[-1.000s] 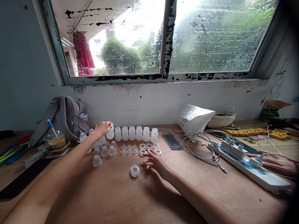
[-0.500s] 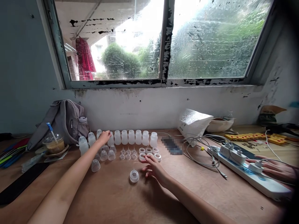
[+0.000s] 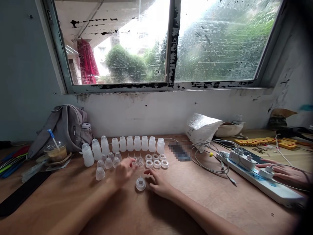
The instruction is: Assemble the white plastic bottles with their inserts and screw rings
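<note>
My left hand point(image 3: 124, 172), blurred by motion, is over the table left of a ring-and-nipple piece point(image 3: 140, 184), its fingers apart and holding nothing visible. Just right of that piece hovers my right hand point(image 3: 157, 182), fingers spread. Behind the hands lie white rings point(image 3: 157, 164) in two rows and clear nipples point(image 3: 140, 161), partly hidden by my left hand. Frosted bottles point(image 3: 137, 143) stand in a row at the back. Three capped bottles point(image 3: 96, 150) stand to their left, with several clear domed caps point(image 3: 100, 173) in front.
A drink cup point(image 3: 56, 151), a backpack point(image 3: 69, 127) and a black strip point(image 3: 23, 192) are on the left. Cables point(image 3: 210, 163), a power strip point(image 3: 264, 182), a white bag point(image 3: 202, 129) and another person's hand point(image 3: 286, 174) are on the right.
My left hand has come back from the bottles at the back left to near the front ring-and-nipple piece. My right hand has moved slightly down, off the white rings.
</note>
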`<action>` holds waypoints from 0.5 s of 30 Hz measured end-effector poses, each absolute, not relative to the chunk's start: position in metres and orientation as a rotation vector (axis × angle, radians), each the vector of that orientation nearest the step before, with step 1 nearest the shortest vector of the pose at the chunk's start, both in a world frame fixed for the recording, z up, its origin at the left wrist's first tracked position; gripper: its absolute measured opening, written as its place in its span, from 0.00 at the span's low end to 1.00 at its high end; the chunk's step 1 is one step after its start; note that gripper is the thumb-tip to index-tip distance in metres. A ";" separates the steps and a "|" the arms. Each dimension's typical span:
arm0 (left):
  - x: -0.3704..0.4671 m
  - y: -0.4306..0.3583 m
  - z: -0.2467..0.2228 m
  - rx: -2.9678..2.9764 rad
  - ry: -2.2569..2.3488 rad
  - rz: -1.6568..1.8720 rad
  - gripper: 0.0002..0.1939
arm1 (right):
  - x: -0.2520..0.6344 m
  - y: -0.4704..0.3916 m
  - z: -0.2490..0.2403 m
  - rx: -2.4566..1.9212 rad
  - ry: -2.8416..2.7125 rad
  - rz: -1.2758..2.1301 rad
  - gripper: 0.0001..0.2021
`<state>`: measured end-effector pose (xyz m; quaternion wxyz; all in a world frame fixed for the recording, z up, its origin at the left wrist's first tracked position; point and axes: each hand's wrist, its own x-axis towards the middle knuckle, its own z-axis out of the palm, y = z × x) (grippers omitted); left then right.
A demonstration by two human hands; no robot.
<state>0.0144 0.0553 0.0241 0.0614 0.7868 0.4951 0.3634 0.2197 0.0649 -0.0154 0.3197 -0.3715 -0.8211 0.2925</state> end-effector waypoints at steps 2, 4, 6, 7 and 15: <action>0.029 0.034 0.003 2.462 1.388 0.975 0.13 | 0.217 0.059 -0.016 -0.998 -2.308 0.601 0.19; 0.036 0.024 -0.011 2.487 1.335 0.890 0.12 | 0.215 0.055 -0.017 -1.028 -2.401 0.500 0.18; 0.037 0.025 -0.016 2.432 1.338 0.872 0.11 | 0.214 0.054 -0.017 -1.030 -2.447 0.457 0.18; 0.036 0.027 -0.017 2.384 1.348 0.884 0.11 | 0.213 0.054 -0.017 -1.018 -2.456 0.449 0.18; 0.028 0.033 -0.016 2.122 1.251 1.019 0.11 | 0.212 0.056 -0.018 -0.856 -2.424 0.442 0.18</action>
